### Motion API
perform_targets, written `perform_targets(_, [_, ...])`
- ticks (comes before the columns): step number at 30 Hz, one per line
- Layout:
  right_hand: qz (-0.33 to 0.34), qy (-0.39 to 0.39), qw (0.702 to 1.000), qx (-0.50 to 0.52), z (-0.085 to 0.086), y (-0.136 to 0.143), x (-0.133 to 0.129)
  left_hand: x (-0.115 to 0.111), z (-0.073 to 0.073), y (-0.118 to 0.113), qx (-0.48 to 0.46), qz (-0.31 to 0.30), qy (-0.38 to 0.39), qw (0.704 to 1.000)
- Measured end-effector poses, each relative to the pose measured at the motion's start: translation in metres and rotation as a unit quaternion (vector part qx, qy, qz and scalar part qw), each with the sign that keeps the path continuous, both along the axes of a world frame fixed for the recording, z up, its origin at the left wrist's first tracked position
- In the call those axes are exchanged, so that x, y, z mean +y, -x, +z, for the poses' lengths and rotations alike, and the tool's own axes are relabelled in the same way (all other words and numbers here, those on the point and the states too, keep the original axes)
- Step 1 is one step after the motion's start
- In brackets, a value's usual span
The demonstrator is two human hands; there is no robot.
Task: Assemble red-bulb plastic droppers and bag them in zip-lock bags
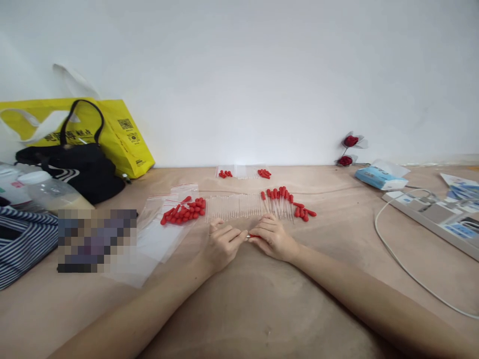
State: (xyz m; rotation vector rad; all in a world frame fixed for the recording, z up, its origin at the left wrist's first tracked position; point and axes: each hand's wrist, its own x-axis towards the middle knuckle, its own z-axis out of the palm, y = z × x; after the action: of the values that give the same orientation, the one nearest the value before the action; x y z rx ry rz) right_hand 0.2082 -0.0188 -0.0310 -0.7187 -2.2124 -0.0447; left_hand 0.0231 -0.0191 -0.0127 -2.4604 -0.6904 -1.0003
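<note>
Tbl point(243, 309); btl point(39, 188): pale fill point(75, 205); clr bag point(155, 244): red bulbs point(183, 213) in/on(?); grip: L hand point(224, 244), R hand point(273, 237) pinched on red pc point(255, 236)

The bulbs point(183, 212) are red, the bag point(114, 132) yellow, the cloth point(28, 244) dark-and-white striped.

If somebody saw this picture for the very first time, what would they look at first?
Probably the big yellow bag by the wall on the left. After that, perhaps the red bulbs heaped left of the row of clear tubes. In the middle, in front of the tubes, the right hand pinches a red piece close to the left hand.
</note>
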Motion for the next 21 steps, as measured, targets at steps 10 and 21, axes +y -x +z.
perform_targets(10, [-0.077,-0.015,0.997,0.006,0.004,-0.014,0.0,0.007,0.0,0.002,-0.021,0.03,-0.012,0.999])
perform_targets(21, [-0.095,0.015,0.995,-0.006,0.003,-0.011,-0.001,0.005,0.003,0.003,-0.022,0.023,0.01,0.999])
